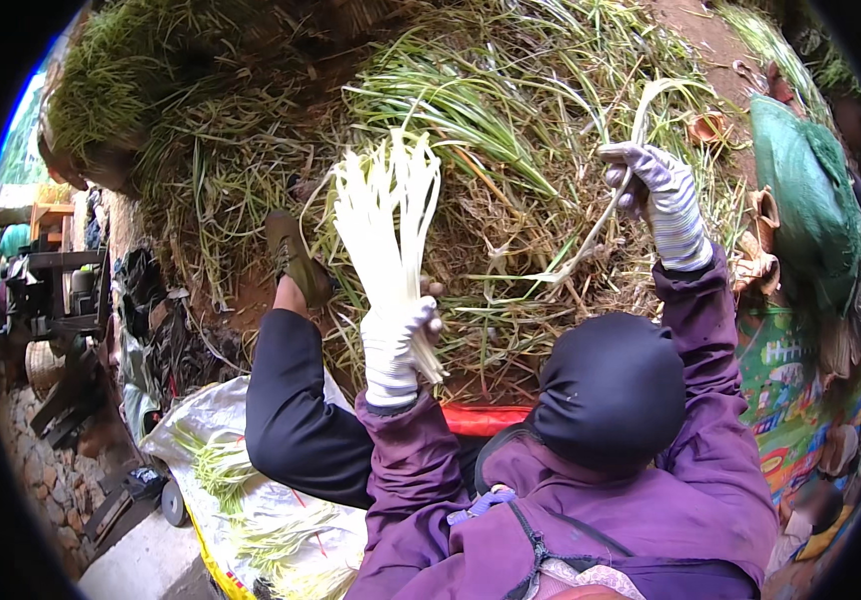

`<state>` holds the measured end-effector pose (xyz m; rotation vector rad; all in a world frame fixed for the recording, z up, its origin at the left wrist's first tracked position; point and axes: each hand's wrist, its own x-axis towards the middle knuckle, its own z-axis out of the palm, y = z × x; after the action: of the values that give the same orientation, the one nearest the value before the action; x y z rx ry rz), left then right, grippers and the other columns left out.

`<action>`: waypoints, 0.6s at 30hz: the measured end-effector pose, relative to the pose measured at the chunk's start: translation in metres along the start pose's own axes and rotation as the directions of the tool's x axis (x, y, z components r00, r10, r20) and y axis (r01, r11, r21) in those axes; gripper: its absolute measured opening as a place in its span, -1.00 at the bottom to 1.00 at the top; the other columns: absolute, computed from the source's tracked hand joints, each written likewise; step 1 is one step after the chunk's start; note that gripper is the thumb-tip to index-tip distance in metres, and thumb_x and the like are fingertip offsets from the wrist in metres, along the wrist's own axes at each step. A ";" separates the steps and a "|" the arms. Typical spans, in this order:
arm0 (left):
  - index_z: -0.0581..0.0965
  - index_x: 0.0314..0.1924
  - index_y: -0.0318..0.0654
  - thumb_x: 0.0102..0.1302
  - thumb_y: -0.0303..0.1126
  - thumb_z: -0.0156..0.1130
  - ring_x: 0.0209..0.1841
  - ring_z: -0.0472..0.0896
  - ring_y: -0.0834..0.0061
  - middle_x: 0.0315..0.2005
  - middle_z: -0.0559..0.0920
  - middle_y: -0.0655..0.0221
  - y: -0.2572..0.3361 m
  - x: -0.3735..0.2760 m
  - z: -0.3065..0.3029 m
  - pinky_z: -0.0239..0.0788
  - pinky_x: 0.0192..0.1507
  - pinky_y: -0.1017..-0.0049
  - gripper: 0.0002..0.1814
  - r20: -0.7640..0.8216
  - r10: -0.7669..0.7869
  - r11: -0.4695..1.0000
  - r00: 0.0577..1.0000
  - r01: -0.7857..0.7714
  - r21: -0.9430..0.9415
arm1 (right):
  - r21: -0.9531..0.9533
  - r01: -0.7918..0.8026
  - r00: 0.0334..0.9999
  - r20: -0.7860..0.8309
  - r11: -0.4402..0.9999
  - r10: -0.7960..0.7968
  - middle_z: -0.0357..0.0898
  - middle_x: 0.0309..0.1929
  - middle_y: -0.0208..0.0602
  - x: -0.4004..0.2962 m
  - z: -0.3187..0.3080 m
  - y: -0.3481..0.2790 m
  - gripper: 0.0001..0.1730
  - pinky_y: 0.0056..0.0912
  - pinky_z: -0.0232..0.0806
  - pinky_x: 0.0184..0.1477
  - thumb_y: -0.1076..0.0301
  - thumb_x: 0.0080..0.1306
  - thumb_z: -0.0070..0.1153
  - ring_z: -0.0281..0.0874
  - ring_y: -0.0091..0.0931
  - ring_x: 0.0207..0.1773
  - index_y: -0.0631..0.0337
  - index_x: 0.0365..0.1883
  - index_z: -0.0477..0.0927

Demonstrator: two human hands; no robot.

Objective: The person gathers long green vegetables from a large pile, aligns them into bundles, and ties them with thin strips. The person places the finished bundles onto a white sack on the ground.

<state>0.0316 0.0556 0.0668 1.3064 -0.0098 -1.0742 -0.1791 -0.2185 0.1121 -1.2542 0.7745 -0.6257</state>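
My left hand [393, 345], in a striped knit glove, grips a bundle of pale stalks [385, 217] that look like blanched chives. The bundle fans out above the fist, and its short ends stick out below. To the right, my right hand [652, 191], gloved the same way, pinches a limp stalk [595, 232]. One end of that stalk droops over above the fingers; the other hangs down to the left. Below both hands lies a heap of loose green leaves and dry straw [490, 262]. A sheaf of long green leaves [468, 120] rests on it between the hands.
On a white sack [198, 427] at lower left are several pale bundles [292, 536] with red ties. A green sack [802, 202] stands at right above a printed colourful sheet [783, 405]. Rounded black cloth [610, 390] rises between my arms. Dark machinery [55, 292] is at far left.
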 end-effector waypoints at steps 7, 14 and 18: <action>0.42 0.10 -0.37 0.12 -0.47 0.35 -0.46 0.54 0.57 -0.21 0.61 0.19 -0.016 0.003 0.041 0.42 -0.42 0.58 -0.48 0.217 -0.023 0.977 0.976 0.068 -0.202 | -0.019 -0.133 0.936 0.328 0.991 0.131 0.64 -0.42 -0.43 0.007 0.093 0.002 -0.61 -0.79 0.25 -0.57 0.11 0.41 0.03 0.49 -0.78 -0.56 0.27 -0.05 0.61; 0.45 0.07 -0.36 0.14 -0.45 0.37 -0.51 0.53 0.60 -0.37 0.63 0.33 -0.016 0.006 0.040 0.41 -0.51 0.63 -0.52 0.122 -0.073 0.979 0.990 0.095 -0.180 | -0.103 -0.067 0.945 0.311 0.992 0.096 0.65 -0.28 -0.44 0.013 0.114 0.036 -0.61 -0.77 0.30 -0.53 0.13 0.38 0.06 0.53 -0.73 -0.49 0.20 0.03 0.58; 0.41 0.11 -0.37 0.18 -0.52 0.32 -0.53 0.51 0.58 -0.36 0.62 0.29 -0.023 0.014 0.029 0.40 -0.51 0.64 -0.51 0.091 0.032 0.952 0.995 -0.002 -0.307 | -0.242 -0.331 0.685 0.604 0.912 0.409 0.60 -0.38 -0.49 -0.030 0.101 0.049 -0.59 -0.71 0.23 -0.58 0.04 0.40 0.03 0.41 -0.75 -0.60 0.13 0.03 0.60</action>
<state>0.0089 0.0274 0.0508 0.9729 0.0720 -1.0748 -0.1165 -0.1257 0.0821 -1.2536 0.4524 0.2068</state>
